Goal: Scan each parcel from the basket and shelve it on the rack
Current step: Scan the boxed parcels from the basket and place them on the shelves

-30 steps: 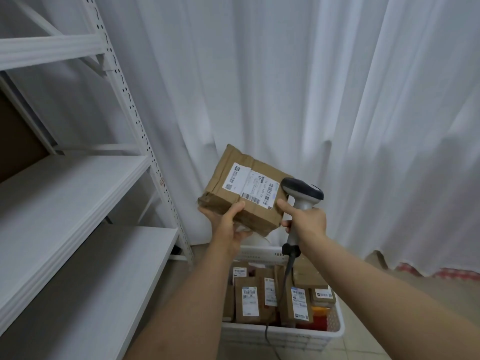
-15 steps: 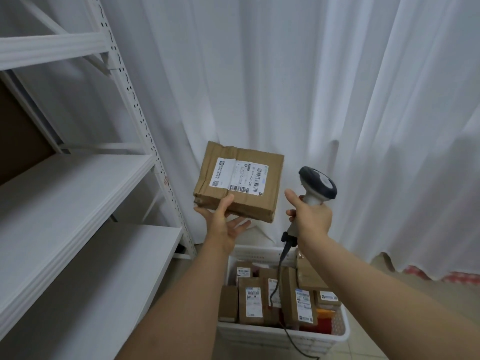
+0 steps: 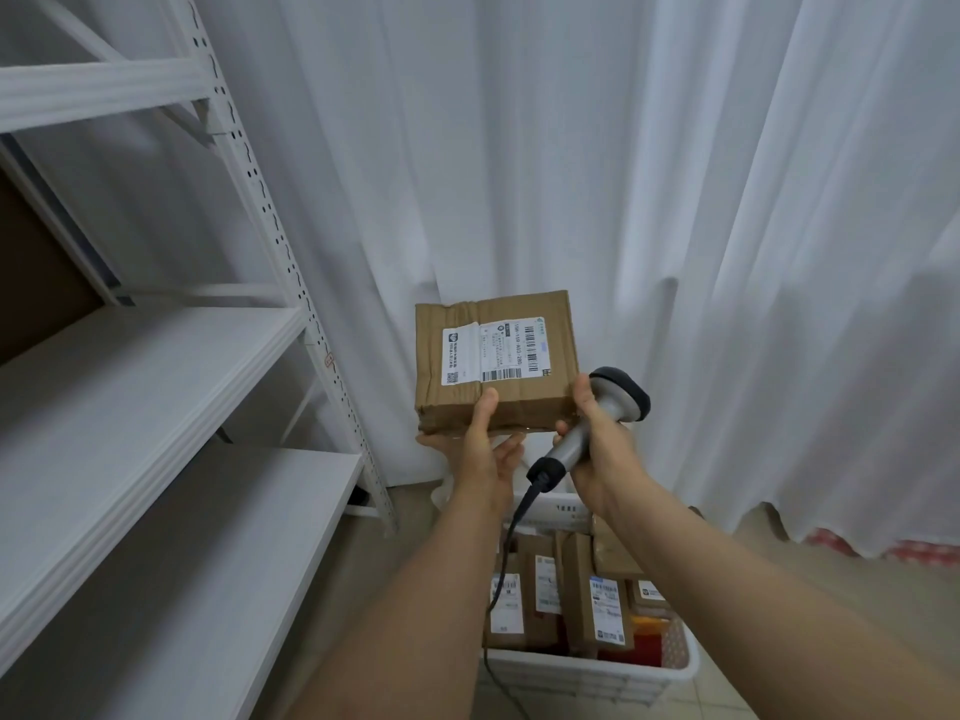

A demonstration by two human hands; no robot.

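- Parcel (image 3: 496,356) in brown cardboard sits raised in my left hand (image 3: 480,449), its white shipping label (image 3: 493,350) and barcodes facing me.
- My left thumb lies curled over the box's near face while the fingers cup it from beneath.
- My right hand (image 3: 597,439) grips a grey handheld scanner (image 3: 602,413), fingers wrapped round the handle, thumb touching the box's right edge.
- The scanner's dark head sits just beside the parcel's lower right corner; its black cable (image 3: 511,527) drops toward the basket.
- A white basket (image 3: 613,678) on the floor below my forearms holds more labelled cardboard parcels (image 3: 571,595) standing on end.
- A white metal rack (image 3: 156,407) stands to my left, before a white curtain (image 3: 571,148).
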